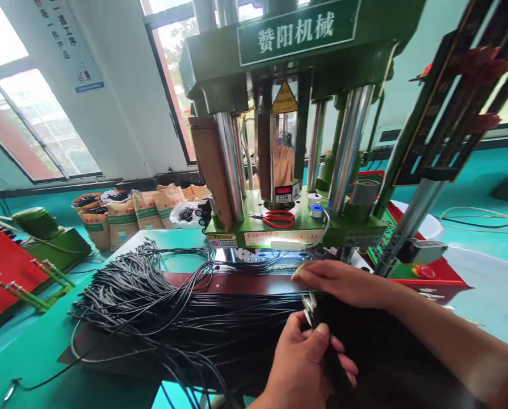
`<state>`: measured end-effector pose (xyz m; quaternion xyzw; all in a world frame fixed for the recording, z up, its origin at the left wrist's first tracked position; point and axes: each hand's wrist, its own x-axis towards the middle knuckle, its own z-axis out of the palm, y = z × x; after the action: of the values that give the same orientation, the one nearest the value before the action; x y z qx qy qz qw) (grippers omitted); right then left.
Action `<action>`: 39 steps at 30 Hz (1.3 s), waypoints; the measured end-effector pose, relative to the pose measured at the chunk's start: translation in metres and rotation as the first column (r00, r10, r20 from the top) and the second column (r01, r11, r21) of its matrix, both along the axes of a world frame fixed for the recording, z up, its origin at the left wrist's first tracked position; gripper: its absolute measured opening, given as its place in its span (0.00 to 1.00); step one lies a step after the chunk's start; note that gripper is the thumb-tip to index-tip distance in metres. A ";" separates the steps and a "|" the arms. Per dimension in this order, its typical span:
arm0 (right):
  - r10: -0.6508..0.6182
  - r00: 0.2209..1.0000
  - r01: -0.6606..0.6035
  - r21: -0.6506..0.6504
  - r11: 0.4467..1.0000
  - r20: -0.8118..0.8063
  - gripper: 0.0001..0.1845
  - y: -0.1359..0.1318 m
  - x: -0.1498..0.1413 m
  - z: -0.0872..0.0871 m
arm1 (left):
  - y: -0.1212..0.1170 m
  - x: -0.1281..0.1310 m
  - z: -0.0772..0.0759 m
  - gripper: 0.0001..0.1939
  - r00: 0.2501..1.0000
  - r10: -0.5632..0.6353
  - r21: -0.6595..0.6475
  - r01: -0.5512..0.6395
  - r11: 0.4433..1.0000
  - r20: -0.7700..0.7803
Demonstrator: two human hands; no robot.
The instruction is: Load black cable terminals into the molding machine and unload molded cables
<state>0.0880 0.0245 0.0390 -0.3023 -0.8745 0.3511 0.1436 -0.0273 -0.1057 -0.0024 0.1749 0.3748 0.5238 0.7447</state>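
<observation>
My left hand (pixel 300 358) is closed around a small bunch of metal cable ends (pixel 309 307), whose silvery tips stick up between thumb and fingers. Above it, my right hand (pixel 339 281) reaches to the lit tooling (pixel 285 262) low in the green press (pixel 296 227). Its fingers are pressed together; whatever they pinch is hidden. Black cables (pixel 245 312) run across the brown board (pixel 245 283) in front of the press. To the left they gather in a thick pile (pixel 126 284).
Red-handled pliers (pixel 275 218) and a white-and-blue tape roll (pixel 315 211) lie on the press ledge. A red tray (pixel 432 272) stands at right. Full sacks (pixel 121 221) line the wall behind. A person (pixel 283 162) is partly visible through the press.
</observation>
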 end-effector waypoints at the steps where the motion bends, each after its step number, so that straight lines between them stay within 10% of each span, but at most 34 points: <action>1: -0.010 0.996 -0.002 0.138 0.990 0.085 0.18 0.009 -0.006 -0.008 | -0.001 0.000 -0.005 0.28 0.999 -0.042 0.002 0.042 0.999 -0.003; 4: -0.081 0.952 -0.048 0.406 0.912 0.295 0.15 0.035 -0.028 -0.038 | 0.002 0.002 -0.024 0.32 0.993 -0.090 0.044 0.093 0.995 -0.071; 9: -0.148 0.911 -0.066 0.491 0.869 0.384 0.11 0.048 -0.049 -0.058 | 0.007 0.002 -0.039 0.29 0.992 0.011 0.128 0.005 0.992 -0.123; 18: -0.166 0.840 -0.138 0.498 0.856 0.517 0.15 0.017 0.013 0.000 | 0.001 -0.003 -0.024 0.22 0.999 -0.002 0.123 0.009 0.992 -0.051; 24: -0.245 0.939 0.209 0.166 0.964 0.242 0.21 -0.029 0.072 -0.001 | 0.007 -0.002 -0.021 0.24 0.965 -0.030 0.133 0.067 0.989 -0.259; 27: -0.503 0.863 0.463 -0.313 0.829 -0.056 0.28 -0.072 0.086 -0.036 | 0.007 -0.003 -0.020 0.23 0.941 -0.111 0.068 0.140 0.988 -0.319; 30: -0.742 0.595 0.392 -0.694 0.604 -0.309 0.32 -0.111 0.074 -0.072 | 0.004 -0.001 -0.020 0.21 0.914 -0.143 0.077 0.185 0.980 -0.380; 33: -0.824 0.418 0.314 -0.791 0.525 -0.382 0.28 -0.128 0.048 -0.088 | 0.001 0.005 -0.023 0.20 0.880 -0.129 0.104 0.197 0.975 -0.458; 39: -0.838 0.395 0.324 -0.796 0.511 -0.377 0.32 -0.124 0.033 -0.084 | 0.001 0.012 -0.026 0.20 0.789 -0.160 0.095 0.265 0.959 -0.593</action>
<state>0.1206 -0.0993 -0.0452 -0.4676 -0.3905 0.6181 0.4969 -0.0148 -0.1051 -0.0282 0.4313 0.5147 0.3884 0.6310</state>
